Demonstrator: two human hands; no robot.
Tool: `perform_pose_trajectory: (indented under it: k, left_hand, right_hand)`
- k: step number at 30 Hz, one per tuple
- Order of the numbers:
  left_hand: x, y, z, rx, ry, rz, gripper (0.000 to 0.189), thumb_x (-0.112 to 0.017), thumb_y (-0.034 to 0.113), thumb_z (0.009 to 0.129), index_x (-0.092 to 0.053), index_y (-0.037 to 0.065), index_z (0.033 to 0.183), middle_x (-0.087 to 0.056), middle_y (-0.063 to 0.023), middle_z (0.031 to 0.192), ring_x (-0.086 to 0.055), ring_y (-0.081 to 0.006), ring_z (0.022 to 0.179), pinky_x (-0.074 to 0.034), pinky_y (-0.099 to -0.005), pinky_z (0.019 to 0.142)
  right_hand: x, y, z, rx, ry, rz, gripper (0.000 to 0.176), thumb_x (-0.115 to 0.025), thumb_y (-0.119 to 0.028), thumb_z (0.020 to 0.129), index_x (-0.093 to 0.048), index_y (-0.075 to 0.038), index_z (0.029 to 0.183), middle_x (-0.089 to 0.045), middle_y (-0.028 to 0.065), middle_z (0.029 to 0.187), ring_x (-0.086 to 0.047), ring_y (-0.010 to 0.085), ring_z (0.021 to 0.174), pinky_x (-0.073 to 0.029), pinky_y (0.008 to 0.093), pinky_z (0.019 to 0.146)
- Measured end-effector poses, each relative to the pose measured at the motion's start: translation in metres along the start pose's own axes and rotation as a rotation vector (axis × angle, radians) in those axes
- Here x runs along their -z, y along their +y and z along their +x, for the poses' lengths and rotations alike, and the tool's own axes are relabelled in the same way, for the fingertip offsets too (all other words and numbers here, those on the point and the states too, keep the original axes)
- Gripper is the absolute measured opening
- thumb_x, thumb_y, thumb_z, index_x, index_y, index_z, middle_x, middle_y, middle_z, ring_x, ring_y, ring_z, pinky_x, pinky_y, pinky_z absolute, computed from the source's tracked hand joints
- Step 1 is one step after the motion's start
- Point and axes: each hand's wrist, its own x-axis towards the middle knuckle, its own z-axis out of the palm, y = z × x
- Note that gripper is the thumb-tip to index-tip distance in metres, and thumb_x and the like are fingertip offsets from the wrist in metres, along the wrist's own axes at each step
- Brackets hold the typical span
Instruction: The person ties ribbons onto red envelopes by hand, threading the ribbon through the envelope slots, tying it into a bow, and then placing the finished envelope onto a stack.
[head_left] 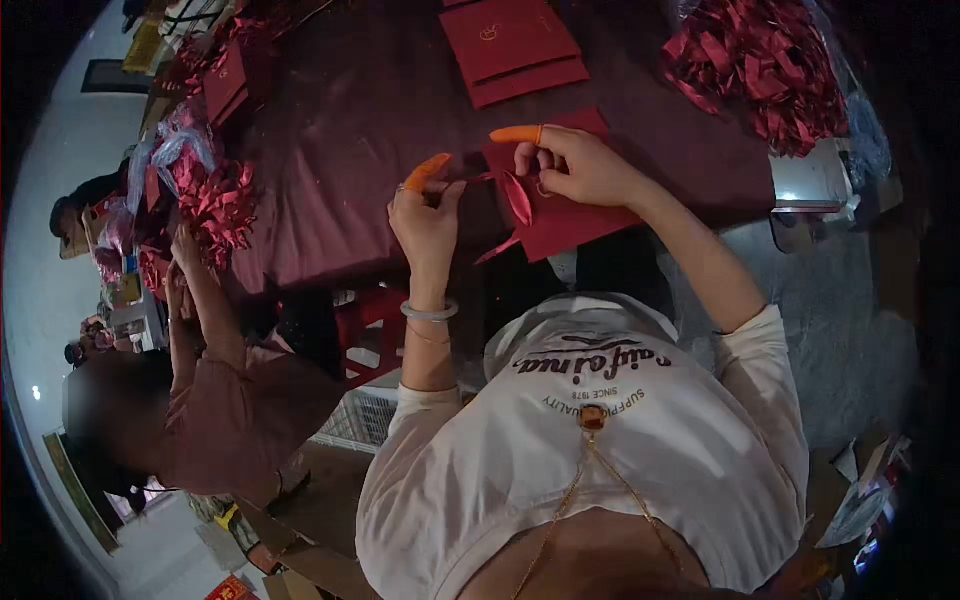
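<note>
A red paper bag (pixel 570 225) lies at the near edge of the cloth-covered table, with a glossy red ribbon (pixel 517 200) looped over it. My left hand (pixel 425 215), an orange finger cot on its index finger, pinches one end of the ribbon off the bag's left side. Over the bag, my right hand (pixel 585 168) has its thumb and lower fingers curled together at the ribbon. Its index finger, also in an orange cot, points out to the left. What lies inside the right-hand pinch is mostly hidden.
Stacked red bags (pixel 515 50) lie farther back. Red ribbons are heaped (pixel 760 75) at the right and in another pile (pixel 215 205) at the left. A co-worker (pixel 220 420) sits at left, arms reaching toward that pile. A red stool (pixel 370 335) stands between us.
</note>
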Motion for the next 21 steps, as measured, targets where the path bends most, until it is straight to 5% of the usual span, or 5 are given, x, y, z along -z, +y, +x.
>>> perform_pose_trajectory:
  k: [3, 8, 12, 16, 21]
  left_hand:
    - [-0.001, 0.006, -0.001, -0.019, 0.035, 0.063, 0.043, -0.075, 0.010, 0.068, -0.064, 0.013, 0.110, -0.059, -0.0034, 0.067, -0.056, -0.0213, 0.069, -0.044, -0.0321, 0.065]
    - [0.012, 0.021, -0.028, -0.428, 0.153, 0.145, 0.040, -0.066, 0.003, 0.075, -0.056, 0.001, 0.114, -0.052, -0.0195, 0.114, -0.050, -0.0337, 0.108, -0.040, -0.0405, 0.092]
    - [0.019, 0.056, -0.052, -0.550, -0.460, 0.026, 0.040, -0.064, 0.002, 0.073, -0.058, 0.005, 0.112, -0.052, -0.0104, 0.119, -0.045, -0.0345, 0.118, -0.036, -0.0444, 0.098]
    - [-0.001, 0.022, -0.045, -0.724, -0.220, 0.109, 0.028, -0.056, -0.002, 0.079, -0.060, 0.005, 0.106, -0.058, -0.0055, 0.112, -0.054, -0.0282, 0.110, -0.039, -0.0438, 0.096]
    - [0.022, 0.059, -0.038, 0.032, 0.166, -0.595, 0.026, -0.056, 0.005, 0.089, -0.058, 0.000, 0.114, -0.059, -0.0038, 0.090, -0.056, -0.0125, 0.081, -0.047, -0.0284, 0.079]
  right_hand:
    - [0.000, -0.001, 0.000, 0.033, 0.008, -0.082, 0.061, -0.053, 0.005, 0.069, -0.049, -0.010, 0.129, -0.059, -0.0003, 0.087, -0.046, 0.0079, 0.064, -0.042, 0.0214, 0.059]
    - [0.002, -0.002, 0.002, 0.100, -0.022, -0.024, 0.062, -0.051, 0.005, 0.071, -0.048, -0.011, 0.130, -0.058, -0.0009, 0.086, -0.046, 0.0092, 0.063, -0.042, 0.0223, 0.061]
    - [0.008, -0.010, -0.002, 0.002, -0.051, 0.253, 0.051, -0.049, 0.004, 0.079, -0.047, -0.006, 0.130, -0.058, 0.0006, 0.094, -0.054, 0.0077, 0.075, -0.046, 0.0227, 0.071]
    - [0.017, -0.019, -0.011, 0.257, 0.264, 0.410, 0.036, -0.054, -0.003, 0.086, -0.053, -0.004, 0.122, -0.058, 0.0023, 0.095, -0.055, 0.0103, 0.091, -0.044, 0.0227, 0.080]
    - [0.073, -0.018, -0.064, 0.019, 0.974, -0.713, 0.026, -0.063, -0.016, 0.081, -0.062, -0.009, 0.106, -0.058, 0.0077, 0.096, -0.058, 0.0272, 0.085, -0.048, 0.0359, 0.074]
